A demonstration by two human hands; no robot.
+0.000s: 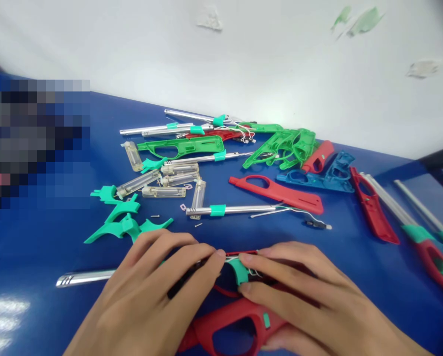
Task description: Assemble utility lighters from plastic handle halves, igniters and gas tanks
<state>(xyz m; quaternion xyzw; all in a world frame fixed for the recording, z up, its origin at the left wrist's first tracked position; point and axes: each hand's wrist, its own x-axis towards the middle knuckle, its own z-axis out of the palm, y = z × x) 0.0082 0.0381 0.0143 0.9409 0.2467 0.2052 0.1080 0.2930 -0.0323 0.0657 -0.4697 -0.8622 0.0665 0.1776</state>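
Observation:
My left hand (150, 291) is closed around a utility lighter in assembly. The lighter's silver tube (85, 278) sticks out to the left, and its middle is hidden by my fingers. Between the thumb and fingertips of my right hand (310, 287) is a teal trigger (239, 271), set in the red half-shell (224, 290). White wires (256, 272) show beside the trigger. A red handle shell (221, 319) with a finger opening lies in front, partly under my right hand.
Clear fuel tanks (164, 192) and loose teal triggers (112, 228) lie at left. Behind are a wired metal tube (243, 209), a red half-shell (280, 194), green half-shells (191, 147) and blue half-shells (318, 181). Lighters with red handles (438, 262) lie at right. A white wall (132, 59) stands behind.

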